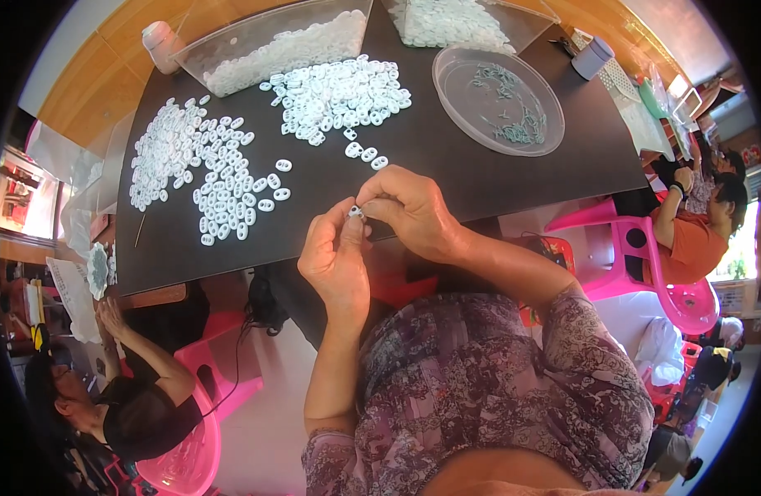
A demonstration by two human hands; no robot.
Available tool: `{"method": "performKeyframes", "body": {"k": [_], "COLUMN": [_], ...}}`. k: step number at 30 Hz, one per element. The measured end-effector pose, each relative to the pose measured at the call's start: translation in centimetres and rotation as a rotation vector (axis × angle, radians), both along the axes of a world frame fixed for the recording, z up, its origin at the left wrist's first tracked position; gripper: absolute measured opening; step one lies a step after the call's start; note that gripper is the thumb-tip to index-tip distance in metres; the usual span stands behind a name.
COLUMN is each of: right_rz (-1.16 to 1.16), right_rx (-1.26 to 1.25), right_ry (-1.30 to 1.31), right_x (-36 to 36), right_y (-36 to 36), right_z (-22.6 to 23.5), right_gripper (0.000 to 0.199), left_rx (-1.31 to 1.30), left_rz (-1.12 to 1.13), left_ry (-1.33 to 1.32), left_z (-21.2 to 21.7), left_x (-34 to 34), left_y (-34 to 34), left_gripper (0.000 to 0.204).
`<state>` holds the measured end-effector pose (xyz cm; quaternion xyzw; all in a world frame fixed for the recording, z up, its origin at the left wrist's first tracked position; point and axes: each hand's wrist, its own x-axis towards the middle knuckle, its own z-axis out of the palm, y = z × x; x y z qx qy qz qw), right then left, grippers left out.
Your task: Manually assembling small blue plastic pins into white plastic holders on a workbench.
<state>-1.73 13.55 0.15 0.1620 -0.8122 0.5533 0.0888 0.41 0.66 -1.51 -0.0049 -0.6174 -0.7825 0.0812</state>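
Observation:
My left hand [337, 263] pinches a small white oval plastic piece [356, 212] with dark holes, just beyond the table's near edge. Against it, my right hand [415, 213] has thumb and forefinger pressed together; what they hold, if anything, is too small to make out. Beyond my hands, a few loose white pieces [369, 154] trail from a large heap of the same pieces [343, 97]. Further left lie a second heap [169, 145] and a looser spread of pieces [232, 186]. A round clear tray [461, 99] at the right holds small grey-green parts [521, 129].
Two clear bins, one left [200, 54] and one right [531, 18], hold more white pieces at the dark table's [314, 178] far side. A bottle [159, 43] and a grey-lidded container [593, 58] stand at the back corners. Seated people [149, 413] [699, 223] occupy pink chairs on both sides.

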Motion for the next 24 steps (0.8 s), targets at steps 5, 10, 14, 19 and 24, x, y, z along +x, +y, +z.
{"method": "performKeyframes", "body": {"k": [5, 10, 14, 19, 24], "right_rz": [-0.001, 0.000, -0.017, -0.169, -0.148], "right_rx": [0.032, 0.093, 0.192, 0.275, 0.520], "right_ry": [0.096, 0.140, 0.207, 0.140, 0.291], "right_x": [-0.1, -0.3, -1.6, -5.1, -6.8], "right_y": [-0.4, -0.3, 1.3, 4.5, 4.5], "right_z": [-0.6, -0.6, 0.3, -0.2, -0.9], "right_gripper": [0.004, 0.004, 0.008, 0.012, 0.011], "left_rx": [-0.043, -0.076, 0.102, 0.214, 0.191], "left_rz": [0.029, 0.031, -0.008, -0.034, 0.000], "left_ry": [0.037, 0.062, -0.097, -0.086, -0.073], "left_z": [-0.2, -0.8, -0.4, -0.6, -0.5], "left_x": [0.0, -0.3, -0.7, -1.2, -1.3], "left_y": [0.3, 0.1, -0.4, -1.1, -1.0], "left_gripper": [0.014, 0.014, 0.017, 0.019, 0.018]}}
